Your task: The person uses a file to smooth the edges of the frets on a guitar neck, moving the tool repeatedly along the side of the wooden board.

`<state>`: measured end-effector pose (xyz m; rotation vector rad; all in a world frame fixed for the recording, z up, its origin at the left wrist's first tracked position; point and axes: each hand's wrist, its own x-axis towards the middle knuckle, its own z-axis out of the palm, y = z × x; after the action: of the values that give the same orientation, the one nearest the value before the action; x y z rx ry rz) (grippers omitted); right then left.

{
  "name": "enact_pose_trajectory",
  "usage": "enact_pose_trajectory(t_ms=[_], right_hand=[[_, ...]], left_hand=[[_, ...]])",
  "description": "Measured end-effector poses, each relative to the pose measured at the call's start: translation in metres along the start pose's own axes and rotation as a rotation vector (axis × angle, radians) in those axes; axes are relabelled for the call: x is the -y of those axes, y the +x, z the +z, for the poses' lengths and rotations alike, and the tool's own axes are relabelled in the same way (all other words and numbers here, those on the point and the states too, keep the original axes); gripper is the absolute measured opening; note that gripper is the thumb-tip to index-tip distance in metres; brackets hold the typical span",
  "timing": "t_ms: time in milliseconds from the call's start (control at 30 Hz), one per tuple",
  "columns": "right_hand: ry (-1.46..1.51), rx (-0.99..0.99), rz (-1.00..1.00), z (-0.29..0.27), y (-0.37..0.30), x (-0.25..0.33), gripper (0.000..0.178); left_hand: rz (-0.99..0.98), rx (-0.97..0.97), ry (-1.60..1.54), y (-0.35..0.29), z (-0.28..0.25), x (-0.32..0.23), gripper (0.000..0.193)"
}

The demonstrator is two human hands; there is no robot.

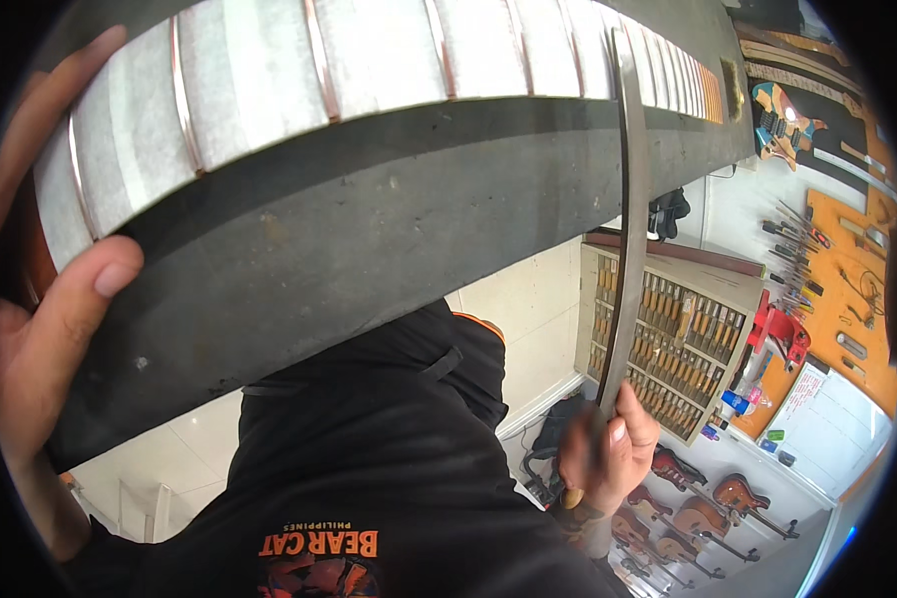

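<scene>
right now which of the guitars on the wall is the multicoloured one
The guitar body hanging at the upper right, painted in blue, orange and other patches; the guitars grouped at the lower right are all plain reddish-brown.

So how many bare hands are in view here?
2. The left hand grips the near end of the grey guitar neck with copper-coloured frets, lower left; the right hand holds the long thin metal strip that crosses it, lower right. No others show.

White tiled floor (528,309), orange tool board (847,289), wooden rack (668,339) w/ compartments.
</scene>
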<state>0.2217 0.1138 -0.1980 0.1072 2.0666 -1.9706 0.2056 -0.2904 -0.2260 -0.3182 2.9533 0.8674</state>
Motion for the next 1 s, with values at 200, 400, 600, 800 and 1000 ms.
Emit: enact_pose_trajectory(t_ms=[200,400,600,800,1000], right_hand=[[-0.026,0.012,-0.032,-0.005,-0.009,-0.006,0.037],[-0.177,0.006,-0.058,0.010,0.010,0.004,0.037],[-0.407,-0.028,-0.072,0.085,0.105,0.049,0.038],[-0.380,-0.100,-0.066,0.111,0.150,0.064,0.045],[0.019,-0.010,-0.067,0.031,0.082,0.036,0.046]], left_hand=[[0.150,0.035,0.263,0.008,-0.019,-0.004,0.089],[0.231,0.028,0.241,0.009,-0.017,-0.005,0.086],[0.276,0.028,0.224,0.004,-0.026,0.003,0.086],[0.309,0.059,0.202,0.010,-0.024,0.002,0.087],[0.367,0.000,0.150,0.013,-0.018,0.000,0.083]])
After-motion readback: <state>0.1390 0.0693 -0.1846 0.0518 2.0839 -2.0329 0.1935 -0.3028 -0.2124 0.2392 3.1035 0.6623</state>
